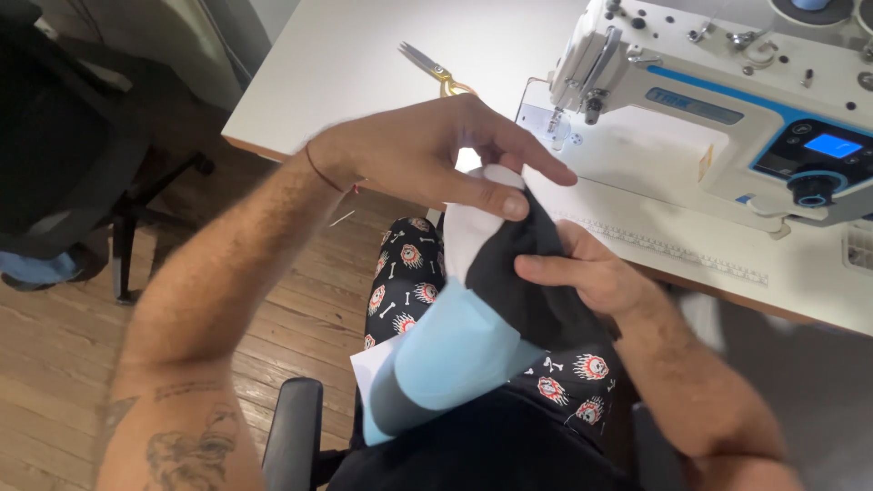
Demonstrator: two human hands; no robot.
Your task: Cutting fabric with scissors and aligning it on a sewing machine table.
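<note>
1. Fabric piece (496, 300), black, white and light blue, lies between both hands over the lap.
2. Left hand (427, 150) pinches its top edge; right hand (582, 273) clamps the black side.
3. Sewing machine (718, 109) on the bench (364, 64) beyond the hands holds no cloth; stitching looks not yet begun.

Black, white and pale-blue fabric (491, 300), patterned black shorts (405, 273) (red-white motifs), white-and-blue sewing machine (718, 100), gold-handled scissors (432, 68).

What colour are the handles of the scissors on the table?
Gold, on the scissors; the head view shows it.
</note>
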